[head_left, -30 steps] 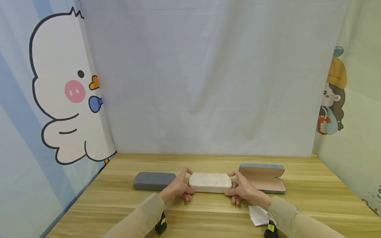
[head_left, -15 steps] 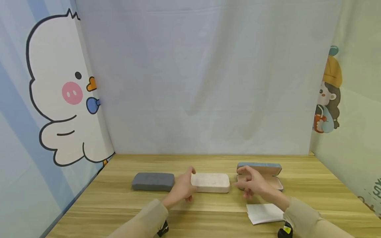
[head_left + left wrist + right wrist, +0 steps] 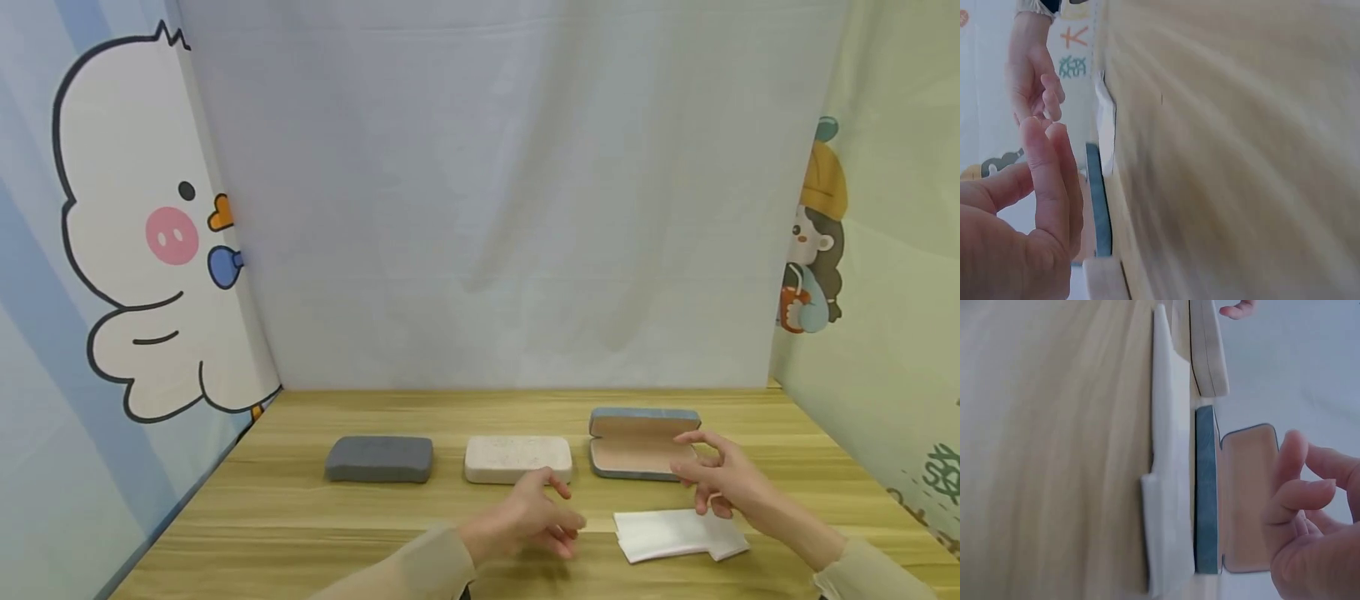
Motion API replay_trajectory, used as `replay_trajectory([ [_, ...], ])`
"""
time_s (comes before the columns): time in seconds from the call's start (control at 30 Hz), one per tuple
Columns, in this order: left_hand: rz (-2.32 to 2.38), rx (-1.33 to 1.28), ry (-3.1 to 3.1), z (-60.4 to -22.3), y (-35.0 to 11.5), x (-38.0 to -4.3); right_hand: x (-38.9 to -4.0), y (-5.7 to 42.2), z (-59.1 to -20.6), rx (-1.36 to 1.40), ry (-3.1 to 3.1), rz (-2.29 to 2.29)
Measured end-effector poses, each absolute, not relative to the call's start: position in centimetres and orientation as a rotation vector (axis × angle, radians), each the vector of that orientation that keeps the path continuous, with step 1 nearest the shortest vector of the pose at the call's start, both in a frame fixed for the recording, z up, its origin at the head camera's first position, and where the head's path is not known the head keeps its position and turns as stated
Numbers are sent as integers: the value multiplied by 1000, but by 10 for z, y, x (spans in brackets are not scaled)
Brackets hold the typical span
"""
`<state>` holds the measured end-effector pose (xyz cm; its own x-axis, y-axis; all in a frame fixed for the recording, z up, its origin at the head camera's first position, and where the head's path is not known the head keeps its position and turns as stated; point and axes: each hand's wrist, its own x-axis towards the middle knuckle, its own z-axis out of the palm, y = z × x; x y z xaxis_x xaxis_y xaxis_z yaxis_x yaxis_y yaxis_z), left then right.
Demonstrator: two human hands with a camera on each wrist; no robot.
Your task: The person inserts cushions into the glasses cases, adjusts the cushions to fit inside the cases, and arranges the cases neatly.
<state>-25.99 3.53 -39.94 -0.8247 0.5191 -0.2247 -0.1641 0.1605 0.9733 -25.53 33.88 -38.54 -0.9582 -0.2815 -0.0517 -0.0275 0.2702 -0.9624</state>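
Note:
My left hand (image 3: 528,517) hovers just in front of the cream glasses case (image 3: 519,458), its fingers loosely bent with nothing in them. The cream case lies closed on the table. Farther right, my right hand (image 3: 723,479) is above the table by the blue glasses case (image 3: 1207,487), which stands with its lid up and its pinkish-beige lining (image 3: 645,458) bare. Its thumb and fingers are apart and hold nothing. Below that hand lies a folded white cloth or paper (image 3: 663,533), one end turned at an angle. In the left wrist view, the fingers (image 3: 1050,181) are stretched out.
A closed dark grey glasses case (image 3: 379,458) lies at the left, in line with the other two. The wood-grain table (image 3: 300,533) ends at a pale curtain (image 3: 510,208) behind. Printed cartoon cloths (image 3: 142,233) hang at both sides.
Both hands have let go of the cream case. The left has come toward me and to the right, and the right has moved right past the blue case. More of the white cloth or paper shows.

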Motion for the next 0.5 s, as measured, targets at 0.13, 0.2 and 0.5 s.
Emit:
replay_trajectory([
  [0.13,1755,291,1846,-406,50,-252,-247,357,-391,-294,2298,-1742],
  [0.2,1768,275,1820,-410,56,-249,-244,365,-394,-300,2279,-1737],
  [0.5,1794,238,1773,-423,81,-240,-229,390,-410,-214,2309,-1568],
])
